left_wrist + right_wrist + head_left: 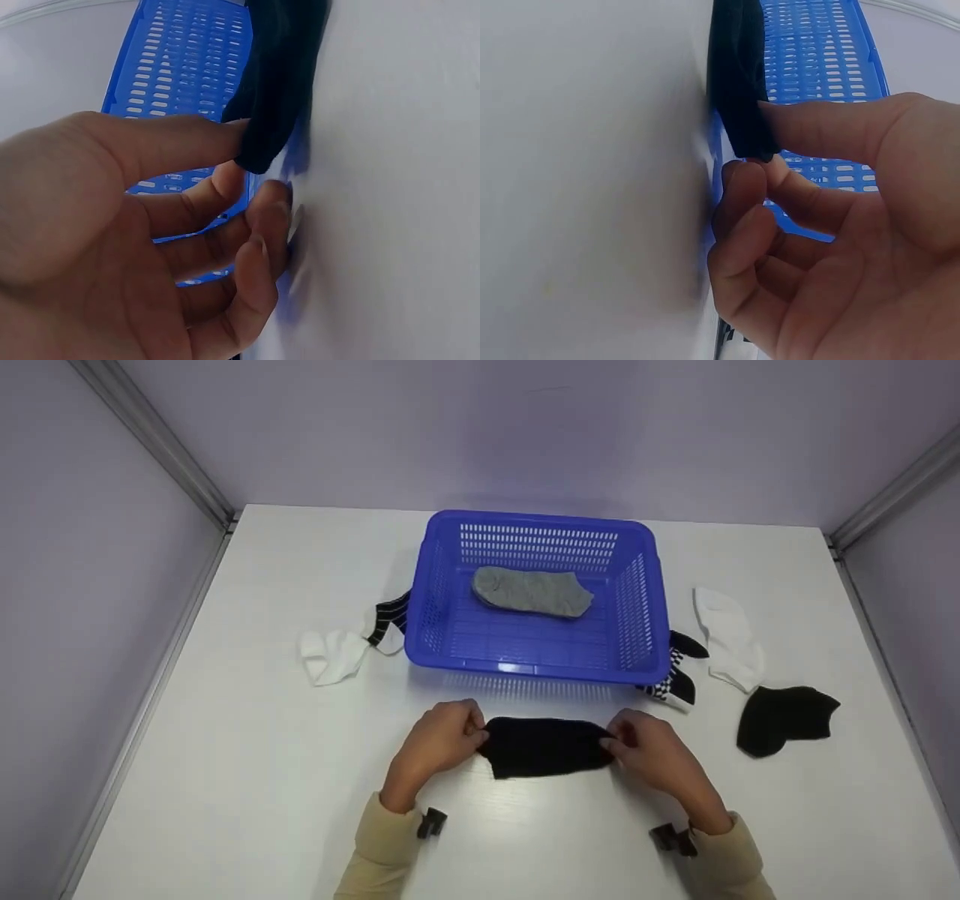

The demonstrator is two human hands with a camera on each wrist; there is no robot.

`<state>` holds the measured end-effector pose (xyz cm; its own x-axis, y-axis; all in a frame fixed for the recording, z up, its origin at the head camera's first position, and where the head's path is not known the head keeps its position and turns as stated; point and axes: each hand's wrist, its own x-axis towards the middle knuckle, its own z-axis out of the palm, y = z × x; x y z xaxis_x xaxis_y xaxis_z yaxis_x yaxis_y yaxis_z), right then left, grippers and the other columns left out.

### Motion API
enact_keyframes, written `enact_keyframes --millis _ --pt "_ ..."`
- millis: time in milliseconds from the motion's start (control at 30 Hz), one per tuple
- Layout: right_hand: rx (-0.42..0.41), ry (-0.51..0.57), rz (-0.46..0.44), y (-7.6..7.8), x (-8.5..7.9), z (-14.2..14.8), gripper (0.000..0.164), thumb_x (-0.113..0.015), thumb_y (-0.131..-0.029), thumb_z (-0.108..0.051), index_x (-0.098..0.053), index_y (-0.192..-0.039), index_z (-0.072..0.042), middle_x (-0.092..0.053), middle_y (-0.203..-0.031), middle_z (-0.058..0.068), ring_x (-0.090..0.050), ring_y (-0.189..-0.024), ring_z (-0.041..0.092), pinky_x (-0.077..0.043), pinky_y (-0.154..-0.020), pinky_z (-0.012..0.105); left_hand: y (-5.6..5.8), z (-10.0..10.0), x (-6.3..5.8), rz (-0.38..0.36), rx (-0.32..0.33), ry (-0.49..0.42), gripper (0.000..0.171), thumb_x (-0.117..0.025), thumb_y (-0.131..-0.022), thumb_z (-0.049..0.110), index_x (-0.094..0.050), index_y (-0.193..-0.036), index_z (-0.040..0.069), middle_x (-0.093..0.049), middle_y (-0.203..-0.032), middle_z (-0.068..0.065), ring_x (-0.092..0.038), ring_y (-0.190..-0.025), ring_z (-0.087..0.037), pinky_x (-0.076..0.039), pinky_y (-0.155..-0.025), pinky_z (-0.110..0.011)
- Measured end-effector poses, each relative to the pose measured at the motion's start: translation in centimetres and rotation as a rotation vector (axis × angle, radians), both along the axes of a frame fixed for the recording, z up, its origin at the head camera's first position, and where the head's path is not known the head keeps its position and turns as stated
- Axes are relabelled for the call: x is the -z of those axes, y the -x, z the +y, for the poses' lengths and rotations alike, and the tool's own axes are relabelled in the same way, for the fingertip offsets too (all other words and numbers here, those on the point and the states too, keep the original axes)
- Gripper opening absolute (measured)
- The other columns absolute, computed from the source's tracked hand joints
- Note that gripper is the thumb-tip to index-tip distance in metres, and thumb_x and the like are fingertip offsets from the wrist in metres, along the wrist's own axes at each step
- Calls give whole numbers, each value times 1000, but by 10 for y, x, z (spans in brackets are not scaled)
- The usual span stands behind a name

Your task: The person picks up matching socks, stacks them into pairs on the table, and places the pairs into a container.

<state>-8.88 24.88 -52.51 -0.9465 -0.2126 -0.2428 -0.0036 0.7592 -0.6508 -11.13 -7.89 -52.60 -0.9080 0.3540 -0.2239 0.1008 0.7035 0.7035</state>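
A black sock [547,746] is stretched sideways between both hands, in front of the blue basket. My left hand [446,739] pinches its left end between thumb and forefinger; in the left wrist view the black cloth [277,82] hangs over the fingertips. At the other end, my right hand [649,750] pinches the sock's right tip, and the right wrist view shows the cloth [739,82] between thumb and forefinger. Inside the blue plastic basket [525,671] lies a grey pair of socks [532,591], laid flat.
Left of the basket lie a white sock [334,656] and a black-striped sock [390,622], partly hidden by it. On the right are a checkered black-and-white sock [675,675], a white sock [727,637] and a black sock [784,720]. Walls border the white table [225,780].
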Motion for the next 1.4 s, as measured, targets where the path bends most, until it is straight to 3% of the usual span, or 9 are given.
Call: enact_keyframes --millis 233,467,567,833,967,1067,1233,1333,1400 --pt "-12 52 -9 0 0 2 11 -73 -97 -18 -67 -96 -9 -62 -84 1 -53 -76 13 -43 -66 26 3 -3 0 2 9 -48 6 -73 -96 10 -69 -98 6 -72 -85 -4 -60 -74 -12 -52 -72 -33" --pt "13 277 -79 -1 -13 2 16 -73 -98 -17 -66 -103 -4 -70 -87 7 -63 -74 9 -52 -68 24 1 1 -3 24 -33 -26 13 -74 -97 16 -71 -104 6 -76 -86 -3 -65 -77 -14 -55 -76 -37" --pt "22 350 -71 -4 -23 -2 19 -72 -99 -17 -64 -106 -1 -68 -89 7 -66 -76 9 -56 -70 26 -2 6 -8 20 -33 -71 15 -72 -98 18 -70 -107 5 -77 -90 -4 -68 -81 -15 -56 -76 -38" --pt "31 482 -45 -7 -36 -25 16 -71 -101 -16 -65 -108 -3 -66 -97 6 -67 -84 12 -55 -77 27 -13 32 -20 -159 76 -361 49 -64 -104 44 -63 -136 7 -74 -125 -9 -73 -110 -20 -60 -96 -39" --pt "40 504 -67 -6 -31 -39 16 -70 -101 -18 -66 -109 -4 -67 -102 7 -68 -87 14 -53 -79 26 -16 43 -18 -244 73 -415 66 -68 -100 52 -54 -148 9 -70 -135 -11 -71 -120 -21 -59 -100 -38" --pt "27 544 -107 -6 -27 -48 22 -68 -103 -21 -65 -114 -2 -71 -109 12 -71 -92 13 -57 -83 28 -17 48 -13 -249 87 -438 73 -72 -97 52 -52 -150 8 -68 -136 -10 -70 -119 -18 -59 -99 -33" --pt "-37 633 -161 -5 -22 -53 33 -61 -108 -26 -62 -125 2 -72 -122 21 -73 -101 13 -60 -91 30 -14 52 -3 -273 103 -554 54 -72 -99 42 -61 -141 10 -70 -130 -6 -69 -112 -13 -57 -97 -30" --pt "-18 649 -140 -3 -20 -50 36 -56 -110 -28 -62 -125 4 -70 -123 23 -73 -106 18 -61 -92 35 -11 51 1 -304 60 -643 34 -68 -100 20 -69 -133 8 -73 -127 -9 -68 -111 -15 -55 -101 -32" --pt "23 652 -123 -2 -18 -47 35 -57 -110 -27 -63 -125 4 -69 -124 24 -71 -112 23 -61 -94 36 -10 49 1 -305 18 -677 31 -64 -99 9 -71 -129 5 -73 -125 -12 -67 -109 -16 -54 -100 -32"
